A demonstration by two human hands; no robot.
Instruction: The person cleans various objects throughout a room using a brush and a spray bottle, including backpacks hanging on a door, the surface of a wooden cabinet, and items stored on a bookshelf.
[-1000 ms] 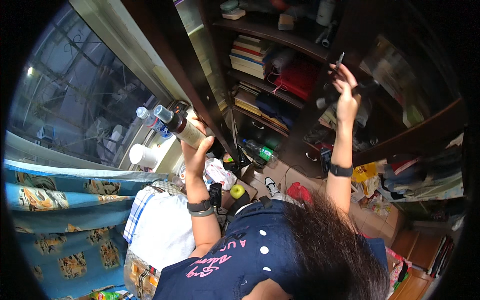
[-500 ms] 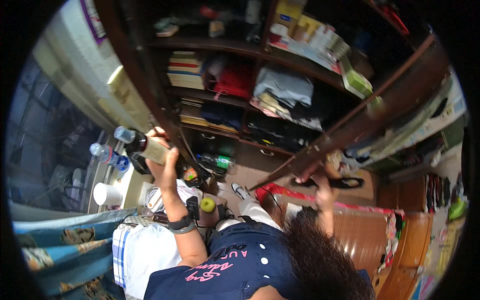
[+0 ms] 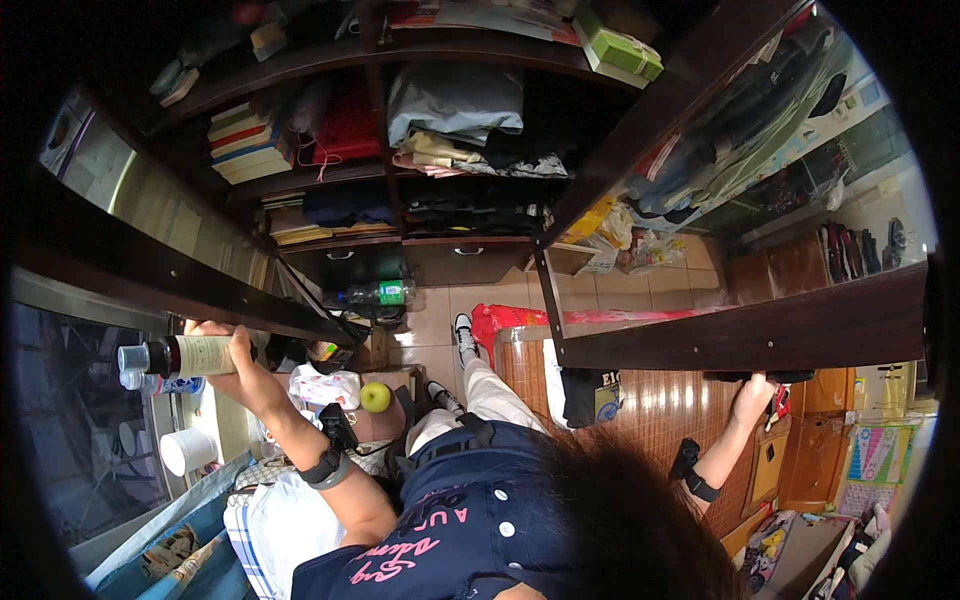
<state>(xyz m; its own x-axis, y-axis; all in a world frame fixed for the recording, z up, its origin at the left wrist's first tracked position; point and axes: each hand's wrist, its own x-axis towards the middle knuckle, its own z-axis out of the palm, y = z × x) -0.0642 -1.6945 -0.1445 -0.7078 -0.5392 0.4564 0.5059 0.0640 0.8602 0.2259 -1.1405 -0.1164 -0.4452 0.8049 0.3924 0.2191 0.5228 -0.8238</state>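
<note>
My left hand (image 3: 245, 372) is closed round a dark brown bottle (image 3: 205, 355) with a pale label and a clear cap, lying sideways in my grip. The same hand is up against the lower edge of the left cabinet door (image 3: 170, 258), a dark wood frame with a glass pane. On the other side, my right hand (image 3: 752, 400) grips the edge of the right cabinet door (image 3: 745, 338), its fingertips partly hidden by the frame. Both doors stand swung out, with the dark wooden cabinet (image 3: 395, 150) between them.
Shelves hold books (image 3: 250, 148) and folded clothes (image 3: 455, 105). A plastic bottle (image 3: 380, 293) lies on the floor below the drawers. At left are a white cup (image 3: 188, 452) and a green apple (image 3: 376, 397); a brown mat-covered surface (image 3: 660, 400) lies right.
Both cabinet doors have swung wider apart. My left hand has moved left and down with the bottle; my right hand has moved far right with its door.
</note>
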